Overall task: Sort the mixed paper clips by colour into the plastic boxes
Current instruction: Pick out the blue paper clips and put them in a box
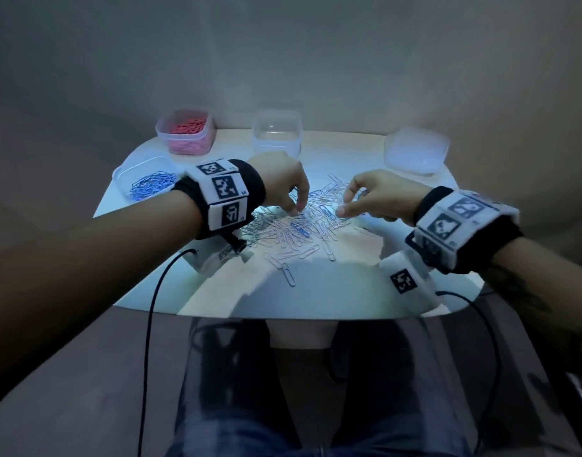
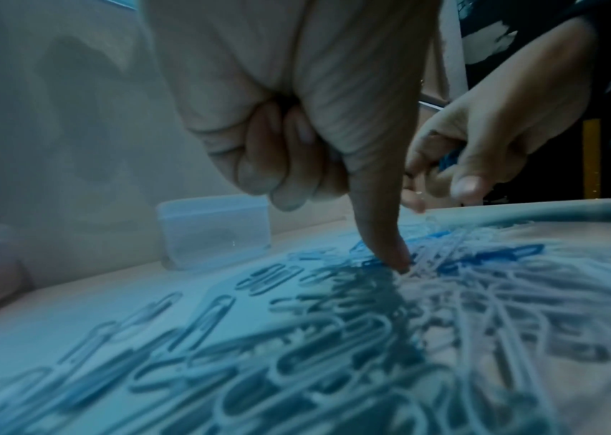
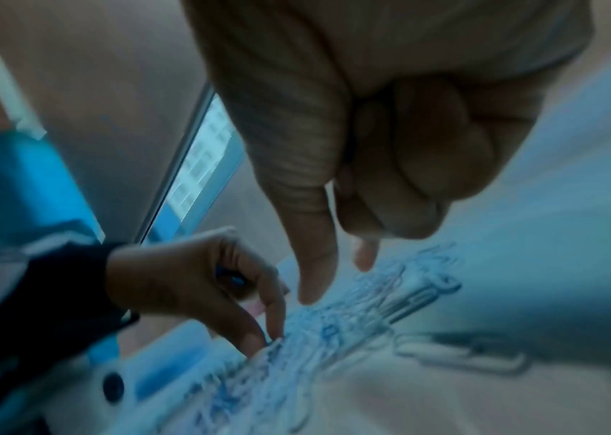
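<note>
A pile of paper clips [image 1: 299,227], white and blue mixed, lies in the middle of the white table [image 1: 316,291]. My left hand [image 1: 298,211] reaches down into the pile's left part, one fingertip [image 2: 396,259] touching the clips. Its other fingers are curled, and the right wrist view shows blue clips [image 3: 236,279] in its palm. My right hand [image 1: 344,207] hovers just above the pile's right part with thumb and forefinger apart. The remaining fingers are curled round several blue clips [image 2: 448,159].
At the table's back stand a box of pink clips [image 1: 185,131], a clear box [image 1: 276,133] and a frosted box [image 1: 415,150]. A low box with blue clips [image 1: 148,184] sits at the left edge. Loose clips [image 1: 288,273] lie toward the front edge.
</note>
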